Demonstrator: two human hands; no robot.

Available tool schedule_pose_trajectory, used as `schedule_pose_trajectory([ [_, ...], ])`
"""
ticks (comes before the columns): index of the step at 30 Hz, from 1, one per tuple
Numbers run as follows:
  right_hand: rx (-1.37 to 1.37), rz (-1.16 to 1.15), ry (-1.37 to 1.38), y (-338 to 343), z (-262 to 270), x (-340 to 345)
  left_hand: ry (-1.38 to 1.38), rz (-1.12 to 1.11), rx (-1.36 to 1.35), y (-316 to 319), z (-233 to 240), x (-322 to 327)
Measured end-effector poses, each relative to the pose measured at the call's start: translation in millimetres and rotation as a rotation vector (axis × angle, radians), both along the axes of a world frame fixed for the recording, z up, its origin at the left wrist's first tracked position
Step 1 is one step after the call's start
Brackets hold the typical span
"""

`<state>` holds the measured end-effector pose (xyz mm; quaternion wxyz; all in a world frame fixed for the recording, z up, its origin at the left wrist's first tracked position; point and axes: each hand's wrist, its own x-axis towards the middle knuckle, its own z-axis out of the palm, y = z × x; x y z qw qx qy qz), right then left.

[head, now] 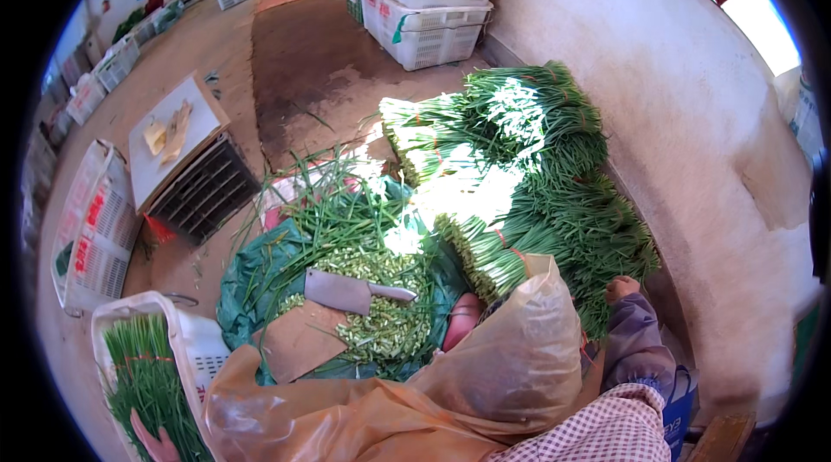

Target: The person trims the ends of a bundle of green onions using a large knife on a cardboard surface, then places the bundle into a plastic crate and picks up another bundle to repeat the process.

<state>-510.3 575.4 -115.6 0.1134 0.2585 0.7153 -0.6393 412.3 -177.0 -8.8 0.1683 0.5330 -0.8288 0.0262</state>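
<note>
My left hand (154, 439) lies flat against the leaves of garlic chives (137, 358) in a white plastic crate (170, 325) at the lower left, thumb apart from the fingers. My right hand (622, 289), with curled fingers, is at the leaf tips of a big pile of banded green chive bundles (558, 202) along the wall; whether it grips any leaves is hidden. Between the hands, a cleaver (344, 291) lies on cut stem ends (389, 325), beside a brown board (302, 342). A translucent plastic apron (363, 416) covers my lap and knee.
Loose leaves (324, 202) and a green plastic sheet (243, 280) lie in front. To the left are a black crate (208, 189) topped by a white board (152, 166) with gloves (174, 134) and a white crate (97, 235). Stacked crates (428, 20) stand behind, near the wall (649, 85).
</note>
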Motion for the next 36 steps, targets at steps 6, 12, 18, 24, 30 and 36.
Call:
schedule_pose_trajectory([
  [6, 0.049, 0.288, 0.057, -150.6, -21.0, -98.7, 0.002, -0.471, 0.118, 45.4, 63.3, -309.9],
  [12, -0.034, 0.268, 0.238, -267.5, -29.9, -254.2, -0.089, -0.622, 0.667, 98.7, 55.0, -474.5],
  [18, 0.181, 0.096, 0.148, -325.9, -93.8, -398.7, -0.211, -0.612, 0.764, 113.5, 11.3, -519.0],
  [24, 0.512, 0.114, 0.176, -339.4, -148.7, -469.4, -0.269, -0.531, 0.877, 119.4, -20.0, -539.1],
  [30, 0.050, 0.073, 0.437, -322.7, -112.9, -440.7, -0.295, -0.524, 1.004, 124.6, -44.6, -571.8],
  [36, -0.556, 0.260, 0.215, -195.0, -25.2, -329.0, -0.354, -0.589, 0.969, 120.3, -55.1, -585.0],
])
